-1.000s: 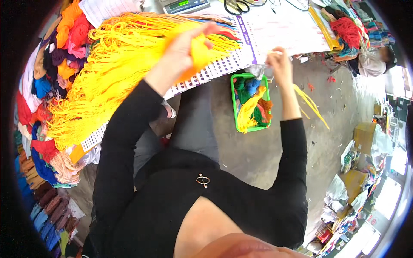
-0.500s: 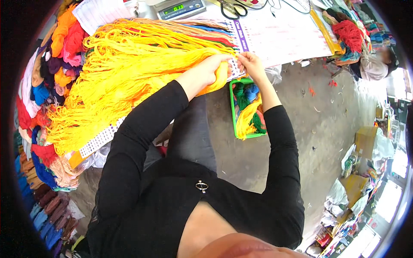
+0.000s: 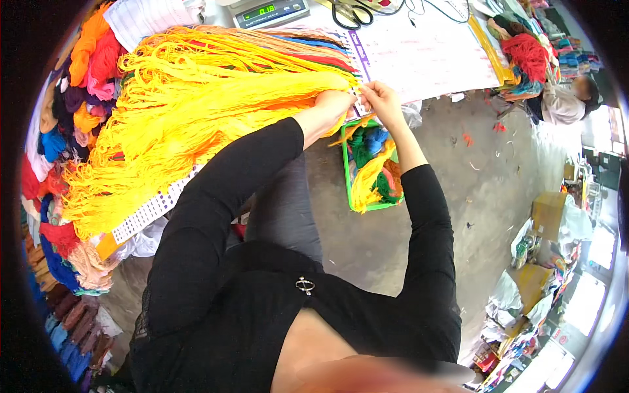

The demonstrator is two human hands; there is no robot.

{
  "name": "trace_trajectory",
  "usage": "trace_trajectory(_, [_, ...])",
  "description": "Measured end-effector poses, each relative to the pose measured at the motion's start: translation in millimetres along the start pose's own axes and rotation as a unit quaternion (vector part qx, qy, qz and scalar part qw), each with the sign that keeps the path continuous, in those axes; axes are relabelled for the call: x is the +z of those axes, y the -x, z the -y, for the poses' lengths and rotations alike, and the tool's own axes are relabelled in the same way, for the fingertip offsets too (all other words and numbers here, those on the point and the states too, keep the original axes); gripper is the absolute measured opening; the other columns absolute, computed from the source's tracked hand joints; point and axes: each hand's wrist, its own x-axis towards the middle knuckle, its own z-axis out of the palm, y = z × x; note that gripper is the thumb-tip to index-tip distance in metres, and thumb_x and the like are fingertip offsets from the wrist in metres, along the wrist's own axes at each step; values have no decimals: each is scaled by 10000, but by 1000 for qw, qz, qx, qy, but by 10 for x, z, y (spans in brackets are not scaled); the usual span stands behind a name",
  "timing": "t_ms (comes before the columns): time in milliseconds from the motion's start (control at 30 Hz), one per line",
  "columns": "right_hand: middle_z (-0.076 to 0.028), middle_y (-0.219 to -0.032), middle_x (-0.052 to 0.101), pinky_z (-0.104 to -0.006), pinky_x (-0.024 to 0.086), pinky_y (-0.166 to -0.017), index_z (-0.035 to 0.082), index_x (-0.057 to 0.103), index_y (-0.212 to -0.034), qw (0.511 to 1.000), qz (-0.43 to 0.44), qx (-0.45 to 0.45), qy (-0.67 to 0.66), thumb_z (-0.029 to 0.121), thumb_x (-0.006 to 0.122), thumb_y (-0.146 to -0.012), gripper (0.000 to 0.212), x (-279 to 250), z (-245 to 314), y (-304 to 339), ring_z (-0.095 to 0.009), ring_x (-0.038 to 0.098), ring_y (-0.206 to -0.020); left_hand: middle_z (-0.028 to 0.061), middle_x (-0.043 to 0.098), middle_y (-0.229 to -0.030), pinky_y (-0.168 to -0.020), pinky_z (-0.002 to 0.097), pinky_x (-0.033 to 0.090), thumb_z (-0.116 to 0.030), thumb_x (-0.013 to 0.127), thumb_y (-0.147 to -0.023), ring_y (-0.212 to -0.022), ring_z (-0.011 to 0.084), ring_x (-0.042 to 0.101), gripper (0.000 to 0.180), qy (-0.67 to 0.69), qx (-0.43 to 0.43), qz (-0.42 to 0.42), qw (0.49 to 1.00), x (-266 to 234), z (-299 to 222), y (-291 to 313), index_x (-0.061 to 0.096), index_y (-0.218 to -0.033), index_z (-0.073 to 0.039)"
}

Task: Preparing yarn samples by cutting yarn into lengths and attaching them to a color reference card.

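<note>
A thick spread of yellow yarn fans leftward across the table from a white card with a purple strip. My left hand is closed on the yarn near the card's edge; its fingertips are partly hidden. Just to its right, my right hand pinches at the yarn's end, thumb and forefinger together beside the card. Red, blue and tan strands lie behind the yellow ones. Below the spread, a white strip with rows of holes shows.
Under the table edge, a green basket holds yarn scraps. A digital scale and scissors stand at the back. Piled skeins line the left. Boxes and bags sit at right, and another person is far right.
The yellow loop that hung over my left hand is no longer around it. That hand has shifted slightly right, closer to my right hand, which stays by the card's edge.
</note>
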Motion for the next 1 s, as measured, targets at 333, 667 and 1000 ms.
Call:
trace_trajectory(333, [29,-671,565,-189,397,-508,23,604,-846,996,4,-7,94,161,608,-843,139,-25,-50,48,-27,479,-566,85,556,-668,-433,275,406,-59,534,-763,-497,150,491,68,11,-57,-21,998,25,-273,115,571,-806,-21])
trace_trajectory(667, [24,-654,534,-192,392,-534,54,513,-965,993,60,36,95,145,602,-819,194,-57,-98,-92,-51,493,-590,74,623,-759,-529,279,457,-180,558,-814,-605,137,564,185,-373,30,78,924,-321,-161,-174,609,-867,-10])
trace_trajectory(1000, [-27,-699,599,-281,456,-615,82,557,-924,988,21,-2,154,234,612,-793,209,8,-138,-39,-137,586,-660,72,623,-794,-482,275,440,-90,574,-780,-692,162,602,133,-132,29,11,991,-421,-311,32,586,-889,-15])
